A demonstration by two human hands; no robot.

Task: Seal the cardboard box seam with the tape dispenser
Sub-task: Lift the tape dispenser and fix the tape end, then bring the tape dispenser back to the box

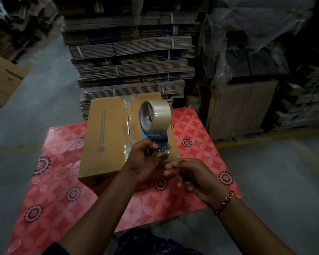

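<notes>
A closed brown cardboard box (107, 137) lies on a red flowered table (195, 129). A strip of clear tape (127, 126) runs along its centre seam. Above the box's near right part I hold a blue tape dispenser (155, 133) with a roll of clear tape on top. My left hand (144, 161) grips the dispenser's lower end from the left. My right hand (193, 177) is just below and to the right of it, fingers curled and blurred, with a chain bracelet on the wrist. Whether the right fingers pinch the tape's loose end cannot be told.
Tall stacks of strapped flat cardboard (131, 52) rise just behind the table. Plastic-covered pallets of cartons (256, 61) stand at the right. An open carton (4, 80) sits on the grey floor at the left. More cardboard is piled in the far left corner.
</notes>
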